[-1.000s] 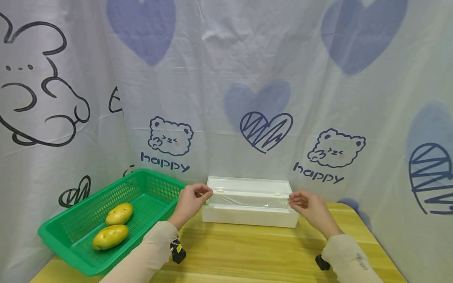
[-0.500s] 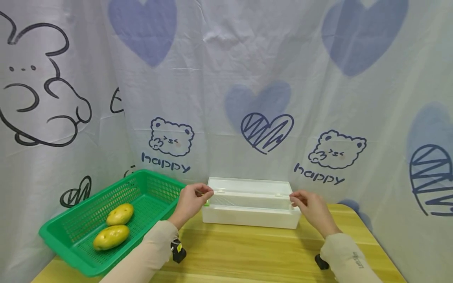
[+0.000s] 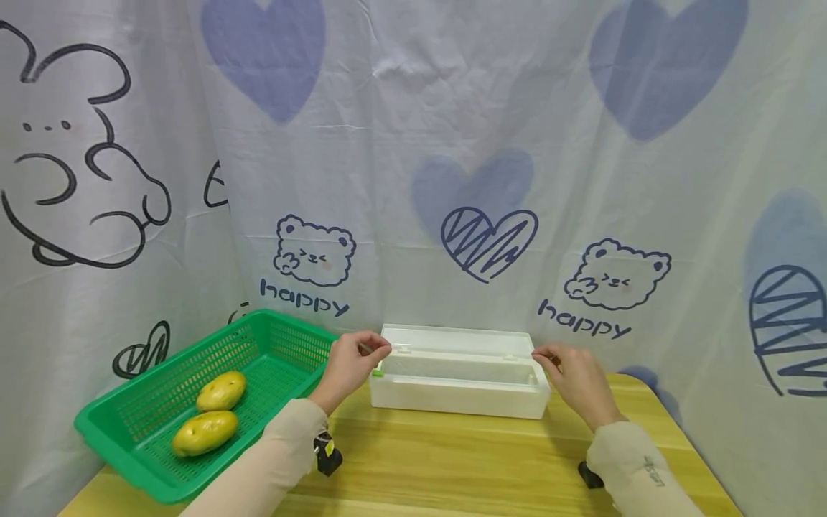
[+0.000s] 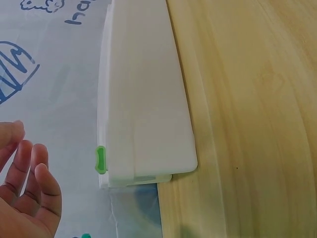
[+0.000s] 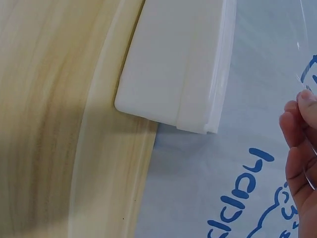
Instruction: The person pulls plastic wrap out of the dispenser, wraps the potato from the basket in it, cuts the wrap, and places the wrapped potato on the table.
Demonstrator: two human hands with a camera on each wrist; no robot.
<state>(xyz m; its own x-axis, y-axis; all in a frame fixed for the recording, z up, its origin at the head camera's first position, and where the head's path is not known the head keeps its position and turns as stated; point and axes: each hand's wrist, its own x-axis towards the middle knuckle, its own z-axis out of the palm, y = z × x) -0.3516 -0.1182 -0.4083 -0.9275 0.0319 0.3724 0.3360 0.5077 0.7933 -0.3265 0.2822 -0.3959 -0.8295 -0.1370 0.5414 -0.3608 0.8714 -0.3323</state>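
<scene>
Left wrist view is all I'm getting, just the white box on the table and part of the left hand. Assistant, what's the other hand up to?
Observer: The right hand pinches clear film between thumb and finger, as the right wrist view shows.
Operator: And is the white box open?
Observer: Yes, the head view shows its lid raised along the back.
Operator: Anything off to the person's left?
Observer: Yes, two potatoes lie inside a green basket there.
</scene>
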